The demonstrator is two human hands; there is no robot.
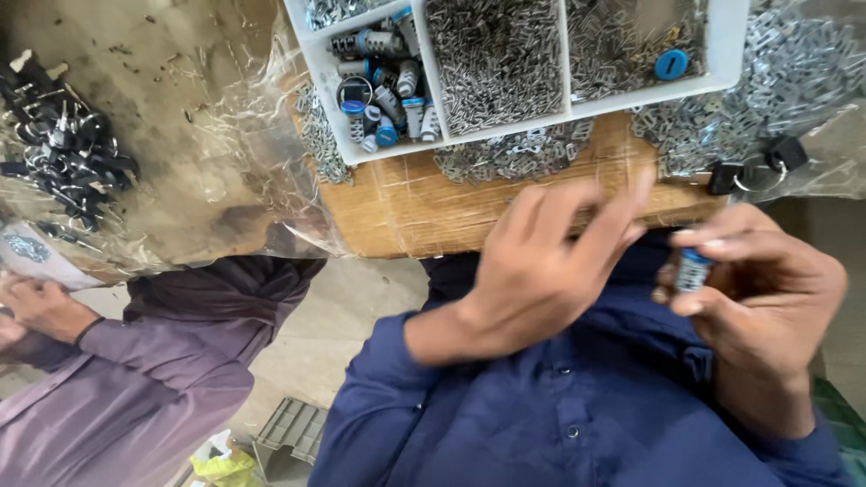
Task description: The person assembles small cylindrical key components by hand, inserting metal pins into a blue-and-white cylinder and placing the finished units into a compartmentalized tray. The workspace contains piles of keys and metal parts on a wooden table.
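Head view shows the right hand at the right of the frame, pinching a small blue-capped metal lock. Beside it, the left hand is open, fingers spread, below the white tray.

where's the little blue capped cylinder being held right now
In the head view, the blue-capped cylinder is at right, pinched in the right hand, just below the wooden board.

The person wears a dark blue button-up shirt with small matching buttons down the front and a stitched chest pocket. Its long sleeves are pushed back, leaving the wrists bare. Both hands, the left hand and right hand, are ungloved, without rings or watch.
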